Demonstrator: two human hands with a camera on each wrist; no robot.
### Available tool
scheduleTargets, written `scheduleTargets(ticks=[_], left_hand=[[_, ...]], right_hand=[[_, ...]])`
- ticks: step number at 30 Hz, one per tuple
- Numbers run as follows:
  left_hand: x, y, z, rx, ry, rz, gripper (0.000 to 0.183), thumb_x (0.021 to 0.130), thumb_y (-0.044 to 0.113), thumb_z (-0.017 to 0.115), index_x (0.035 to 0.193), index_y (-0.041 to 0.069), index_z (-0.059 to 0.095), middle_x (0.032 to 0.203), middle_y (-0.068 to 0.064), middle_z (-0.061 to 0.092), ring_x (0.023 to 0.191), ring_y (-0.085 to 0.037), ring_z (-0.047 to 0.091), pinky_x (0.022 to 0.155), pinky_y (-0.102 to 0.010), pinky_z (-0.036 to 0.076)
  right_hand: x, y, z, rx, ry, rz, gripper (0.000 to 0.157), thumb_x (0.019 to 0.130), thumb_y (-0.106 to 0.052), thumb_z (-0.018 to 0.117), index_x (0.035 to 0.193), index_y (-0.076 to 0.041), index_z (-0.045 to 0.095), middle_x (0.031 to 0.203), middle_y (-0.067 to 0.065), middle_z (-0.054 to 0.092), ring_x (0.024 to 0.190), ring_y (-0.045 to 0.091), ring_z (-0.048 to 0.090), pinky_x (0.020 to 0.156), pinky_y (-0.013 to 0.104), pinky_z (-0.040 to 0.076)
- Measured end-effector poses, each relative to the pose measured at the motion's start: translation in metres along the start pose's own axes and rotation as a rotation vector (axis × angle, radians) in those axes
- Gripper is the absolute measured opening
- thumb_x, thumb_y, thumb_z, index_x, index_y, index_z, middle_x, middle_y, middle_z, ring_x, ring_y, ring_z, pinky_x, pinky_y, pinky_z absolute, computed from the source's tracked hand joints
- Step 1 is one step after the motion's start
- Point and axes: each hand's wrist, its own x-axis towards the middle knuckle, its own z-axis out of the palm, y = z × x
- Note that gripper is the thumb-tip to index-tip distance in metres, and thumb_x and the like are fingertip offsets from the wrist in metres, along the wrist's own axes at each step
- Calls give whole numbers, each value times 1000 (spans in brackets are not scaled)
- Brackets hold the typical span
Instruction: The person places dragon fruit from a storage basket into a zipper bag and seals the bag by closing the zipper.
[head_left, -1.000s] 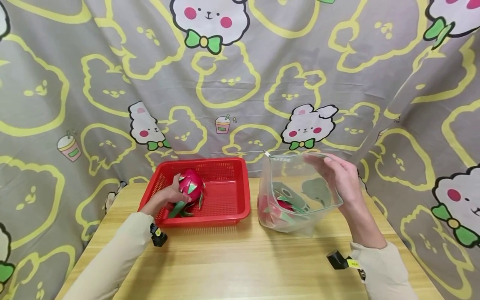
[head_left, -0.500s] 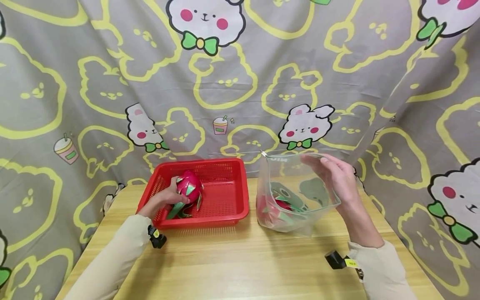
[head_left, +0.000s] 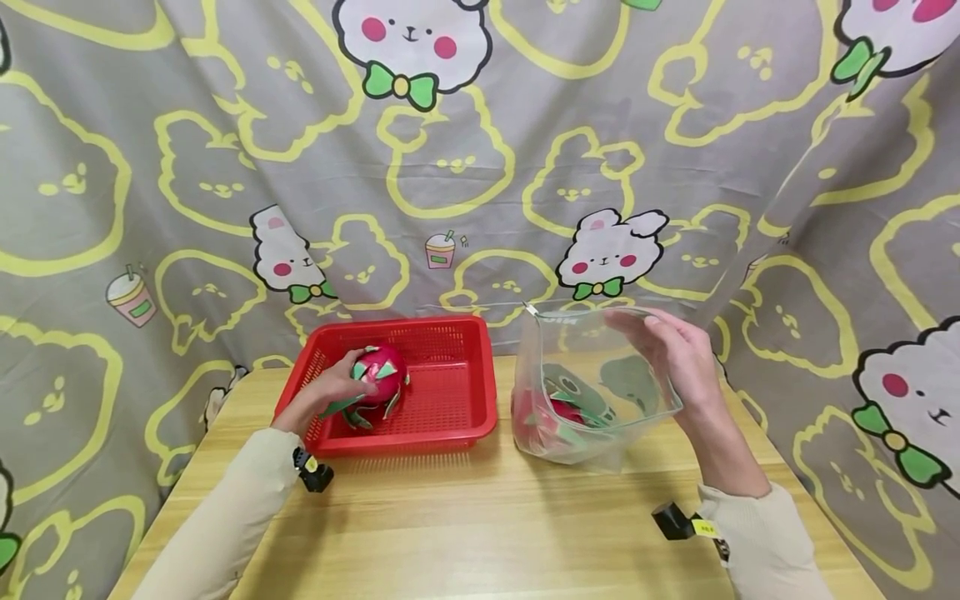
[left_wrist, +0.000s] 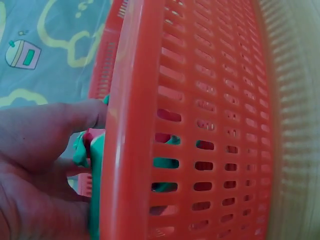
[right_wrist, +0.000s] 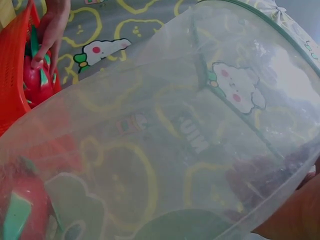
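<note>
My left hand (head_left: 336, 387) grips a pink dragon fruit (head_left: 384, 373) with green scales inside a red basket (head_left: 450, 437). In the left wrist view, the basket wall hides most of the fruit, and green scales (left_wrist: 97, 165) show beside the fingers. At the right, my right hand (head_left: 684, 354) holds the far right rim of a clear zip bag (head_left: 600, 442), its mouth spread wide. The fingers show blurred through the plastic. Another dragon fruit (head_left: 543, 425) lies in the bottom of the bag, seen through its wall.
Basket and bag stand side by side on a wooden table (head_left: 480, 533), a narrow gap between them. A patterned curtain (head_left: 480, 183) closes off the back and both sides. The bag's zip slider (head_left: 531, 309) sits at its upper left corner.
The dragon fruit in the basket has turned in my left hand, and its scales now face another way. My right hand and the bag stay almost still.
</note>
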Motion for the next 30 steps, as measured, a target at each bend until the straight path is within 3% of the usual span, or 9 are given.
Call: scheduleTargets(ticks=[4,10,24,30], left_hand=[[-1,0,3,88,58,28,90,89,25,76,158,1,23,145,-32,42,126,-48,46,101,-60,49],[-2,3,6,216,82,78,87,92,30,74,157,-2,27,144,-33,46,123,-48,50,99,-60,48],[0,-8,8,-36,32,77,93,87,22,83,158,9,25,145,-32,39,125,-49,45,91,-56,56],[0,-13,12,-67,69,91,92,87,17,84,159,11,26,145,-30,39,125,-48,45,96,-57,52]], right_hand=[[-1,-2,1,-12,5,7,38,110,-17,46,131,10,63,118,7,75,119,18,67,108,24,44],[-1,-4,2,-17,9,2,37,111,-17,46,130,10,63,118,7,75,119,18,66,109,24,42],[-4,-4,-1,-68,17,6,39,111,-20,47,132,9,62,120,6,74,120,17,66,108,22,43],[-5,-3,-1,-46,12,0,38,111,-19,47,132,9,63,120,7,74,120,18,66,109,23,42]])
